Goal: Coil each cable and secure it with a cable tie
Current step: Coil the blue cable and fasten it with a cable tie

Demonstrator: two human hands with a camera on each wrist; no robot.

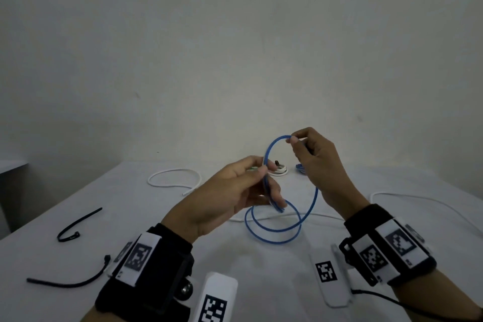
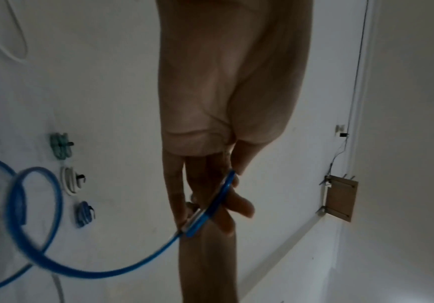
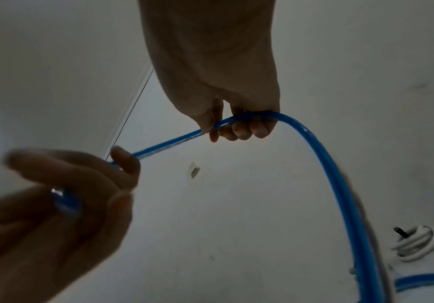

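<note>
A blue cable [image 1: 271, 230] is held above the white table [image 1: 261, 269] by both hands. My left hand [image 1: 235, 191] pinches the cable near its clear-plug end [image 2: 198, 217], thumb on top. From there the cable arcs up to my right hand [image 1: 313, 157], whose fingers [image 3: 239, 127] curl round it at the top of the loop [image 3: 322, 155]. The rest hangs down in loose loops onto the table. Two black cable ties [image 1: 75, 225] [image 1: 70, 280] lie at the left.
Loose white cables lie at the back left [image 1: 175, 178] and along the right [image 1: 418, 201]. Small tied coils sit by the wall: green [image 2: 60, 147], white [image 2: 71, 180] and blue [image 2: 83, 213]. The wall stands close behind the table.
</note>
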